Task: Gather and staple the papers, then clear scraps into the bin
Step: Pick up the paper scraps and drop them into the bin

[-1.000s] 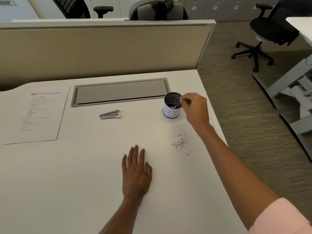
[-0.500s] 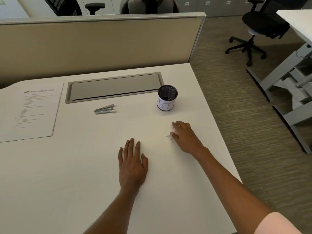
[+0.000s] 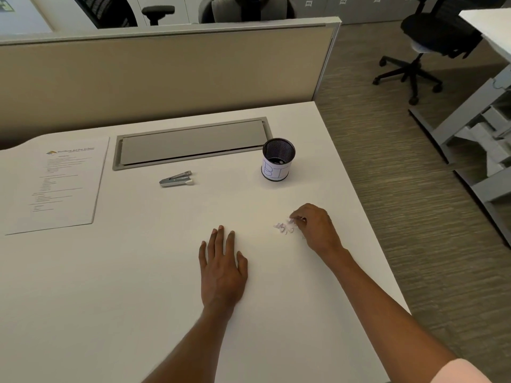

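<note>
i'm looking down on the white desk (image 3: 110, 299), which runs out to its right edge beside the carpet. a grey hatch (image 3: 190, 142) is set flush into the desk near the back edge. the papers (image 3: 55, 183) lie flat as a neat stack at the left edge, printed side up. my left hand (image 3: 222, 272) rests palm down near the middle of the desk, fingers straight and slightly spread, holding nothing. my right hand (image 3: 315, 228) is near the right edge, knuckles up and fingers curled in, the fingertips (image 3: 297, 221) pinching at the scraps (image 3: 284, 226); i can't tell how many pieces are actually gripped. the bin (image 3: 278, 160), a small black mesh cup with a white label, stands upright just off the right end of the hatch, well apart from the scraps. the stapler (image 3: 177, 179) lies in front of the hatch, left of the bin. the scraps are a small loose white heap on the desk, touching my right fingertips.
</note>
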`<control>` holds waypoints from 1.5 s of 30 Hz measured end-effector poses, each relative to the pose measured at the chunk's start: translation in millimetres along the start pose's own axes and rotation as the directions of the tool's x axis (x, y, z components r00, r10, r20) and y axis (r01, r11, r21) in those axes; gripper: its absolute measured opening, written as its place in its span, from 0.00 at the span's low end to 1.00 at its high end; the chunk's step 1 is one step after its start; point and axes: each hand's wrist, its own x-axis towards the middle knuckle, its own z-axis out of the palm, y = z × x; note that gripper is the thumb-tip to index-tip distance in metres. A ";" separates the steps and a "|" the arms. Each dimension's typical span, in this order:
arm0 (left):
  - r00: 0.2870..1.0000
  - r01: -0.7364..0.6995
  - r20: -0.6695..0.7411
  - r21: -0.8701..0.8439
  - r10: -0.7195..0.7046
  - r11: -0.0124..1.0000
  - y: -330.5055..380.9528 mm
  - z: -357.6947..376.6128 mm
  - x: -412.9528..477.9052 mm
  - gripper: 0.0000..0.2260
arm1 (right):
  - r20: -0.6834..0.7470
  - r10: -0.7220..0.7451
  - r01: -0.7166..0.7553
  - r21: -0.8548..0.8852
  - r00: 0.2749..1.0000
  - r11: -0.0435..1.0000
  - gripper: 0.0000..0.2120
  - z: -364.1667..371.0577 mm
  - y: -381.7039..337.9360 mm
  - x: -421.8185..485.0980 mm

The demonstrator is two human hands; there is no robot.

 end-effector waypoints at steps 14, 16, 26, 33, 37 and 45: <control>1.000 -0.005 0.002 0.007 0.005 1.000 -1.9 2.6 2.3 0.26 | 0.147 0.289 -0.306 0.702 0.946 0.643 0.06 -65.4 -53.1 43.8; 1.000 -0.006 0.001 0.012 0.006 1.000 -2.5 4.4 1.9 0.26 | 0.114 0.266 -0.268 0.693 0.957 0.669 0.06 -70.3 -61.2 64.8; 1.000 -0.017 0.001 0.030 0.017 0.999 -1.2 0.6 3.8 0.25 | -0.054 0.086 -0.080 0.111 0.995 0.991 0.03 -52.9 -82.7 156.1; 1.000 -0.026 0.007 0.034 0.026 0.999 -1.2 2.0 3.3 0.25 | 0.054 0.069 -0.059 -0.158 0.996 0.986 0.07 -35.2 -87.9 174.4; 1.000 -0.029 0.003 0.036 0.029 0.999 -0.8 2.1 3.3 0.25 | 0.101 0.041 -0.014 -0.254 0.994 0.967 0.08 -36.3 -95.3 172.3; 1.000 -0.029 -0.005 0.020 0.029 0.999 -0.8 3.6 2.2 0.25 | -0.049 0.024 -0.026 -0.050 0.999 0.998 0.09 -59.9 -101.7 155.4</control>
